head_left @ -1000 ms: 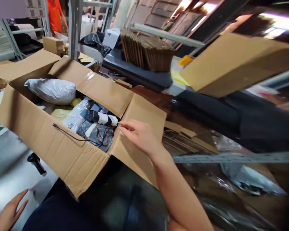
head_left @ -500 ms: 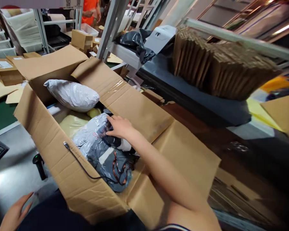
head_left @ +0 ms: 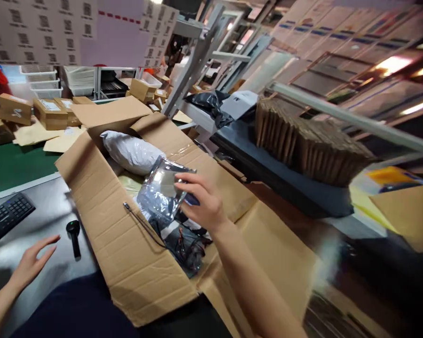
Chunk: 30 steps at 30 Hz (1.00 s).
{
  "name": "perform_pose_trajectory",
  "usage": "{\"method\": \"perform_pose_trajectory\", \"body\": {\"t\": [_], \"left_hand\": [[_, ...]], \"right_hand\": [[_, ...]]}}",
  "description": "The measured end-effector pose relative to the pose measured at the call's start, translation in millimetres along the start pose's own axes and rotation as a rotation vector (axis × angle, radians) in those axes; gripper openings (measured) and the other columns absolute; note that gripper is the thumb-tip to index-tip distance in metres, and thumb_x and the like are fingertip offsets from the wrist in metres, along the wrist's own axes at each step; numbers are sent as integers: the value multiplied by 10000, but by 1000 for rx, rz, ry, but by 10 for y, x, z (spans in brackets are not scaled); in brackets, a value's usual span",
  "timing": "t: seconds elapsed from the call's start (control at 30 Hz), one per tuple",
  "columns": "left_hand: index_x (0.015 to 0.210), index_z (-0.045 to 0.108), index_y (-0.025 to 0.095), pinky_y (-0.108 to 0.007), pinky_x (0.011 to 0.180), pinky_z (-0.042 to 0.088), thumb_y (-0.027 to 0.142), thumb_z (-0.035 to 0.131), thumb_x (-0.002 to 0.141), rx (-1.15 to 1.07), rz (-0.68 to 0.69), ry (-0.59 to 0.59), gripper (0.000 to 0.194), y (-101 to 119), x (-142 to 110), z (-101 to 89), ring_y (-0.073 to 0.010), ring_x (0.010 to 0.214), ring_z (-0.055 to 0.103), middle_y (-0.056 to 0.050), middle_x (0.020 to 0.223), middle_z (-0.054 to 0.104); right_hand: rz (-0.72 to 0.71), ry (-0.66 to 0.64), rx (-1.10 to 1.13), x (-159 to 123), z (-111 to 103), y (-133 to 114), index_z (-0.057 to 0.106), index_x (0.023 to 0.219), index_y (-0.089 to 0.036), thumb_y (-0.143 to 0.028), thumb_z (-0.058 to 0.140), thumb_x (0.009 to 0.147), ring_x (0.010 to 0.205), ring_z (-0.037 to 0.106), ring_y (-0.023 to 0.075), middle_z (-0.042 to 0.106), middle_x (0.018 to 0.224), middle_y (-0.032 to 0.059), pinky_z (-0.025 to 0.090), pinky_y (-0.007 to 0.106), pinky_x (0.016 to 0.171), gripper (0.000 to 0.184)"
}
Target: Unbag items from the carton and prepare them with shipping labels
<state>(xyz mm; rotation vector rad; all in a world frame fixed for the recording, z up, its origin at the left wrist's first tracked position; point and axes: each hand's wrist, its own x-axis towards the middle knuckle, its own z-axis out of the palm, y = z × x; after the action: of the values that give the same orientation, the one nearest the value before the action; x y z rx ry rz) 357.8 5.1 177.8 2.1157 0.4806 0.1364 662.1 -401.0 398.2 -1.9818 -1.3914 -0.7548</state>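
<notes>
Insp. note: pack stn, right hand occupied, left hand free

Right hand fingers curled, closed narrow on R edge of a translucent silver crinkled poly bag. Bag: thin, glossy, flat-ish, lying L of fingers, held above the interior of an open brown corrugated cardboard box. Small dk blue object visible at the fingers; exact type unclear.

Box flaps folded outward; far flap has glossy clear tape. Contents: pillow-shaped white-grey poly mailer, pale yellow bag, dark grey mailer w/ orange cord. Thin black cable lies across near flap, plug end toward box centre.

Left hand fingers spread wide, holding nothing, over grey desk, just L of upright black handheld barcode scanner. Contact w/ desk: cannot tell. Black keyboard further L.

Background: small kraft shipping boxes on green belt; stack of flat corrugated sheets on R, well apart from both hands.
</notes>
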Motion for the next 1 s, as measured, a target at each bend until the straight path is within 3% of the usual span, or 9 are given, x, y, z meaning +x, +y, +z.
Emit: {"method": "perform_pose_trajectory", "body": {"t": [0.1, 0.17, 0.27, 0.33, 0.43, 0.53, 0.63, 0.8, 1.0], "left_hand": [[1302, 684, 224, -463, 1039, 574, 585, 700, 854, -399, 90, -37, 575, 763, 183, 18, -297, 1125, 724, -129, 1227, 763], [1398, 608, 234, -389, 881, 620, 612, 742, 815, -744, 177, -162, 708, 1190, 217, 7, -271, 1029, 739, -143, 1250, 739], [1217, 717, 165, -255, 660, 562, 595, 799, 771, -967, 136, -230, 625, 1477, 138, -85, -186, 788, 706, -93, 954, 762], [1079, 752, 132, -223, 599, 519, 543, 849, 731, -1016, 59, -132, 546, 1424, -2, -190, -144, 692, 653, -61, 841, 735], [1043, 722, 135, -234, 547, 521, 534, 898, 647, -1106, -91, 88, 589, 1138, -295, -371, -138, 642, 627, -37, 804, 717], [1005, 667, 156, -264, 565, 565, 501, 925, 595, -1173, -200, 303, 595, 828, -590, -526, -160, 694, 655, -32, 857, 715], [936, 619, 172, -273, 598, 586, 449, 921, 610, -1192, -230, 452, 523, 615, -831, -635, -167, 754, 663, -19, 891, 694], [907, 592, 186, -257, 639, 589, 359, 919, 622, -1282, -263, 596, 467, 323, -1128, -754, -143, 756, 652, 11, 863, 664], [953, 586, 191, -249, 598, 607, 405, 911, 641, -1301, -390, 556, 499, -89, -1411, -777, -118, 659, 666, 17, 844, 680]], "right_hand": [[-191, -7, 116, 72, 407, -607, 644, 1264, -225, -30, 623, 831, 1119, 720, 207, 727, 1253, 114, 647, 337, 920, 475], [-266, -26, 243, 95, 721, -971, 630, 1306, -207, -41, 657, 838, 1126, 721, 200, 723, 1277, 122, 652, 313, 924, 498], [-254, -99, 402, 84, 1145, -1429, 650, 1318, -249, -38, 665, 849, 1228, 678, 211, 666, 1391, 104, 632, 338, 1002, 515], [-109, -177, 513, 32, 1396, -1689, 646, 1342, -296, -54, 641, 874, 1334, 609, 230, 573, 1507, 87, 606, 381, 1054, 527], [396, -182, 805, -138, 1792, -2074, 569, 1413, -335, -187, 664, 917, 1265, 654, 221, 517, 1552, 87, 628, 387, 990, 527], [1009, -110, 1160, -377, 2234, -2524, 637, 1240, -287, -474, 684, 911, 887, 750, 170, 735, 1187, 63, 664, 338, 751, 381], [1325, -141, 1399, -573, 2612, -3023, 663, 940, -237, -682, 700, 798, 702, 711, 164, 741, 840, 15, 637, 320, 631, 469], [1263, -125, 1239, -580, 2916, -3576, 616, 734, -200, -566, 829, 711, 576, 627, 125, 651, 664, -22, 591, 276, 583, 425], [1101, -242, 1021, -517, 2989, -3539, 651, 733, -185, -523, 802, 736, 555, 608, 146, 657, 649, 7, 588, 308, 556, 370]]}}
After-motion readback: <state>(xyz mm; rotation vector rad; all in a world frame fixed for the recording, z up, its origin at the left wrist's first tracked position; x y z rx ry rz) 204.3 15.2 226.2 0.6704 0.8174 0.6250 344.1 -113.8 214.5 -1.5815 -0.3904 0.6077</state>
